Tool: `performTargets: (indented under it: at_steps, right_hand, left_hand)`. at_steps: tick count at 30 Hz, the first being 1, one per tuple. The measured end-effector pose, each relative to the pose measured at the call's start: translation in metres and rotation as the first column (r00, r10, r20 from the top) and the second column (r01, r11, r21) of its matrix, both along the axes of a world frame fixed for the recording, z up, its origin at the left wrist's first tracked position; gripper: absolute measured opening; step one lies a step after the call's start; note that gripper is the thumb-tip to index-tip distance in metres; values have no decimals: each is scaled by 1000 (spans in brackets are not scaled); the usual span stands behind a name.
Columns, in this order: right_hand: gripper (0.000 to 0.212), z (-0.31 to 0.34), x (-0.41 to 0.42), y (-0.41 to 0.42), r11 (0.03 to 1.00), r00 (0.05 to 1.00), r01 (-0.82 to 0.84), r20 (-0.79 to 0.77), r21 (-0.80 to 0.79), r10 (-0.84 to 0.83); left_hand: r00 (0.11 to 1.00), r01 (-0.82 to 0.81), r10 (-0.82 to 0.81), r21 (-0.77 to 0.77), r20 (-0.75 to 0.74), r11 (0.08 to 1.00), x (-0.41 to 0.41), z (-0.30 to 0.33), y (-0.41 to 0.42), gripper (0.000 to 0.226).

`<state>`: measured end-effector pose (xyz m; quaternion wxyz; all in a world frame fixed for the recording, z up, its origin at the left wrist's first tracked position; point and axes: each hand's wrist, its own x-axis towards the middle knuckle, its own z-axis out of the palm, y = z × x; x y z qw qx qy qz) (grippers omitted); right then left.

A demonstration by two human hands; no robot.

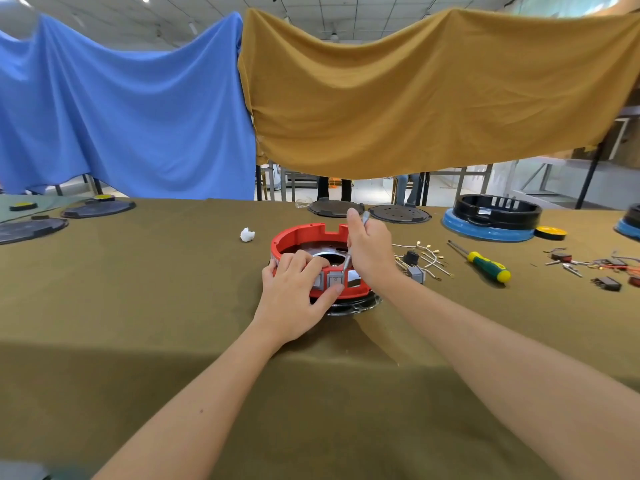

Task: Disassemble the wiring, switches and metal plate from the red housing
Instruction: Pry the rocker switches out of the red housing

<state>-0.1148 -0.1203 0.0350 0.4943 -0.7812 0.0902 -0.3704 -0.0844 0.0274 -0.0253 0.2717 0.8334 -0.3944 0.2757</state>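
Red housing (301, 237) under left fingers (304, 263); tool (348, 261) inside.

We count one red housing (304, 237) on the table, with two grey switches (334, 280) showing in its front wall. Two hands are on it, a left hand (294, 299) and a right hand (370, 251), and the right one holds one thin metal tool (348, 261). Beside it lie one loose bunch of wires (427, 256) and one screwdriver (483, 263). We see two cloths hanging behind, one blue cloth (121, 109) and one mustard cloth (433, 95). One white wad (247, 234) lies alone.
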Motion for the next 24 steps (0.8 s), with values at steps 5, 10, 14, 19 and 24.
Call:
performTargets:
  at_steps: [5,10,14,19,24]
  right_hand:
    - [52,0,1,2,1000,1000,11,4,1,-11]
    - [53,0,0,0,999,1000,-14,3,-35,14]
    - [53,-2,-2,1,999,1000,-12,10,-48,13]
    - [53,-5,-4,6,997,996,15,84,-81,-9]
    - [55,-7,-5,12,993,992,31,126,-117,-16]
  left_hand:
    - [1000,1,-1,1,0,1000,0,0,0,51]
    - [1000,6,-6,-6,-1,1000,1,-1,0,50]
    - [1000,9,-9,-14,1,1000,2,-1,0,50]
    - [1000,10,-10,-15,-1,1000,2,-2,0,49]
    - [1000,6,-6,-11,2,1000,2,-2,-1,50]
